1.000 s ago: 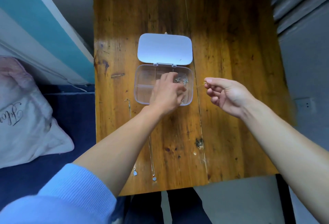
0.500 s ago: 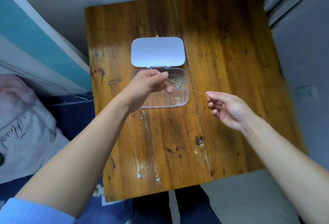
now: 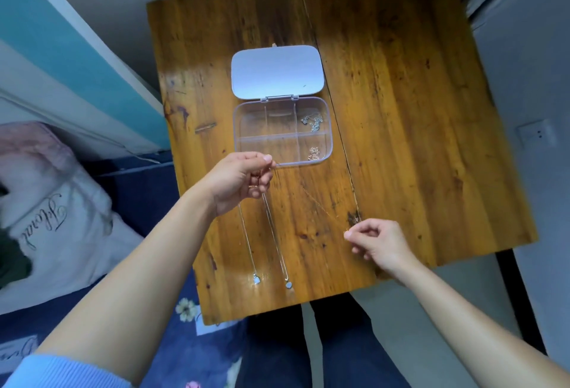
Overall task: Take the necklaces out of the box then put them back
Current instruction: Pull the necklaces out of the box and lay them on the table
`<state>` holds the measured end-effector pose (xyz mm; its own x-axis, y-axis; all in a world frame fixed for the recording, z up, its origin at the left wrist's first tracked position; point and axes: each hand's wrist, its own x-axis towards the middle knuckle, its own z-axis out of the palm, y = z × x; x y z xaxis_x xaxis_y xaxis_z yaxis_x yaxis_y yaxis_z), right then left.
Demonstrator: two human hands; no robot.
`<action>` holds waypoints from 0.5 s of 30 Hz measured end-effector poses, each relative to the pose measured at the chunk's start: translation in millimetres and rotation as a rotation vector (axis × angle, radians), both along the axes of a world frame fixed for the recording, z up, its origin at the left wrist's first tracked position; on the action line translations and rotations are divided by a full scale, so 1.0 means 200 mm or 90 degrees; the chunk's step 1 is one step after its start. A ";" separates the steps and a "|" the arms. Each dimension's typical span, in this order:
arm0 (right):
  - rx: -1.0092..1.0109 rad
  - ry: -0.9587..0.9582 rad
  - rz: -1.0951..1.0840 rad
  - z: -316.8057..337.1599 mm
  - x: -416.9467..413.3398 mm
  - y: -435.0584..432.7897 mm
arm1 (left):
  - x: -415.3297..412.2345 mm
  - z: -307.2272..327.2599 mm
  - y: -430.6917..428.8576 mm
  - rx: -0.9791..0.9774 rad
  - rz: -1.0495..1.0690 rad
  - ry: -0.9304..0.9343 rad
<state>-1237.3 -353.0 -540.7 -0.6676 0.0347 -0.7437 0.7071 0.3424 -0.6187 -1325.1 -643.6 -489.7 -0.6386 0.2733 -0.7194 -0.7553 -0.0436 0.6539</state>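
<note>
1. Seen from above: a wooden table (image 3: 401, 109) with a clear plastic box (image 3: 282, 131), its lid (image 3: 277, 72) folded flat away from the person.
2. The left hand (image 3: 239, 180) hangs just in front of the box's near edge, thumb and fingertips pinched on one end of a thin gold necklace (image 3: 320, 207).
3. The right hand (image 3: 377, 241) is near the table's front edge, also pinched shut, on the chain's other end.
4. The chain stretches between them on a diagonal, from far-left to near-right (faint, partly blurred).
5. Two silver necklaces (image 3: 271, 233) already lie straight on the table, pendants toward the person, just left of the gold one.
6. Two more chains sit in the box's right compartments (image 3: 314, 136).
7. Likely next: lowering the gold chain flat beside the silver pair; the right hand is nearer the free space.
</note>
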 end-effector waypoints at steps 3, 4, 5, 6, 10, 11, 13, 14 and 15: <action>0.013 0.003 0.070 0.00 0.13 -0.06 | 0.05 -0.08 0.07 -0.103 0.055 0.007; 0.024 0.007 0.097 0.00 0.17 -0.09 | 0.07 -0.11 0.09 -0.169 0.054 0.030; 0.042 0.012 0.122 -0.01 0.21 -0.11 | 0.08 -0.14 0.12 -0.252 0.037 0.069; 0.067 0.016 0.146 -0.01 0.24 -0.13 | 0.09 -0.17 0.13 -0.347 0.007 0.126; 0.177 0.052 0.244 -0.03 0.35 -0.19 | 0.11 -0.24 0.20 -0.585 -0.116 0.297; 0.198 0.071 0.256 -0.04 0.37 -0.20 | 0.11 -0.26 0.22 -0.609 -0.123 0.306; 0.229 0.104 0.268 -0.04 0.38 -0.21 | 0.10 -0.28 0.26 -0.642 -0.116 0.315; 0.241 0.119 0.272 -0.05 0.38 -0.21 | 0.09 -0.29 0.28 -0.651 -0.106 0.316; 0.250 0.133 0.277 -0.05 0.38 -0.21 | 0.09 -0.30 0.30 -0.657 -0.093 0.312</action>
<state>-1160.4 -395.6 -550.6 -0.8122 -0.0285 -0.5827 0.3290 0.8025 -0.4978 -1307.1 -583.8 -548.9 -0.9224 -0.2063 -0.3266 -0.3633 0.7506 0.5519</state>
